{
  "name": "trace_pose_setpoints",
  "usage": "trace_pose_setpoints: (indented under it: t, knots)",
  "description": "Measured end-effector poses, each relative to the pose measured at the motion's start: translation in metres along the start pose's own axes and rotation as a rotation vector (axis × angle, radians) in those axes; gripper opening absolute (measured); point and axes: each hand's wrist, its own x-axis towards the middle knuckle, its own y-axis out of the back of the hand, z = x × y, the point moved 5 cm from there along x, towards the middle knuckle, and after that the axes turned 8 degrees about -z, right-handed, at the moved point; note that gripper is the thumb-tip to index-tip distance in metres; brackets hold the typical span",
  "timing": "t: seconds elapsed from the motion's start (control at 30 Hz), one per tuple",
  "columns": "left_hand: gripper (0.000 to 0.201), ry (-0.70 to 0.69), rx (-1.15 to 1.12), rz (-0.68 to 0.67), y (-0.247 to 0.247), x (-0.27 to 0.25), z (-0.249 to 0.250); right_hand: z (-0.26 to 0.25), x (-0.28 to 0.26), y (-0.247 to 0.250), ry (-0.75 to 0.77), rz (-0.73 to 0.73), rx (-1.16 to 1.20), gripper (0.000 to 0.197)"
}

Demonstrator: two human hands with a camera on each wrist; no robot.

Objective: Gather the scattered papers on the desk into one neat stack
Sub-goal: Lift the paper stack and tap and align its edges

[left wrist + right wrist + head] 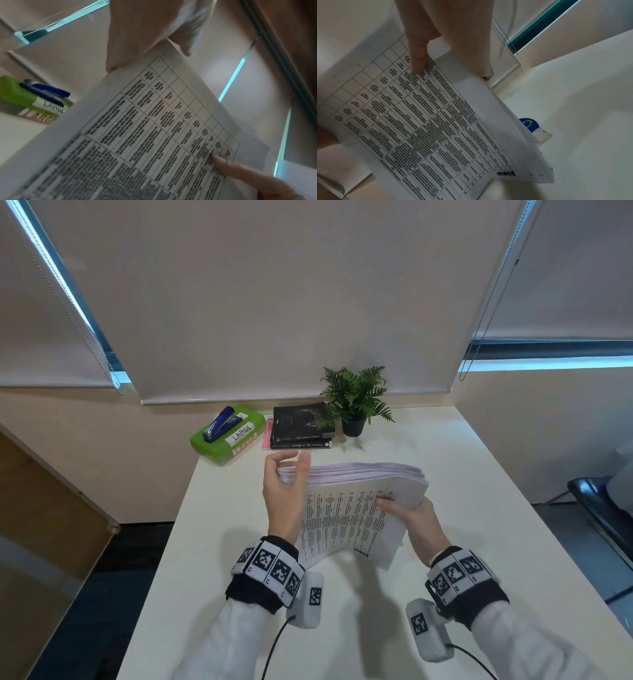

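Note:
A thick stack of papers (349, 515) with a printed table on its front sheet stands tilted on the white desk (462, 467), bottom edge near the surface. My right hand (407, 511) grips its right edge, thumb (419, 54) on the printed face and fingers behind. My left hand (286, 487) cups the stack's upper left edge with loosely curved fingers. In the left wrist view the papers (154, 135) fill the lower frame, and my left hand (133, 33) meets their corner. The right wrist view shows the sheets (436, 128) fanned unevenly at their right edge.
At the desk's back stand a green box (239, 446) with a blue stapler (221, 422) on it, two stacked black books (301, 428) and a potted fern (356, 402). A dark chair (603, 508) stands at the right. A blue round label (529, 123) shows behind the papers.

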Motion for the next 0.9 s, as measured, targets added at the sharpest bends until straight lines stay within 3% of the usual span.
trace_pose_setpoints:
  t: [0.1, 0.27, 0.4, 0.47, 0.53, 0.67, 0.73, 0.8, 0.9]
  knots:
    - [0.024, 0.013, 0.034, 0.009, 0.002, 0.000, -0.003, -0.001, -0.001, -0.001, 0.001, -0.009, 0.003, 0.055]
    - [0.021, 0.015, 0.036, 0.032, 0.000, 0.000, 0.001, -0.005, -0.004, -0.006, -0.036, -0.003, 0.013, 0.026]
    - [0.050, 0.085, -0.061, -0.310, 0.002, -0.002, -0.012, -0.009, -0.006, -0.004, -0.018, 0.025, 0.021, 0.024]
    - [0.055, 0.129, 0.010, -0.425, 0.007, -0.005, -0.024, -0.009, -0.005, -0.007, -0.018, 0.033, 0.026, 0.023]
    - [0.045, 0.114, 0.074, -0.369, 0.008, -0.008, -0.029, -0.009, -0.006, -0.011, -0.017, 0.059, 0.044, 0.020]
    - [0.034, 0.024, 0.097, -0.134, 0.004, -0.020, -0.027, -0.011, -0.011, -0.019, 0.017, 0.105, 0.041, 0.015]
    - [0.030, 0.022, 0.089, -0.095, 0.006, -0.027, -0.030, -0.007, -0.016, -0.020, 0.023, 0.095, 0.005, 0.026]
    - [0.031, 0.045, 0.086, -0.105, 0.010, -0.027, -0.032, -0.006, -0.020, -0.017, 0.072, 0.090, -0.094, 0.049]
    - [0.036, 0.069, 0.078, -0.151, 0.013, -0.020, -0.034, -0.028, -0.026, -0.014, 0.297, 0.174, -0.424, 0.076]
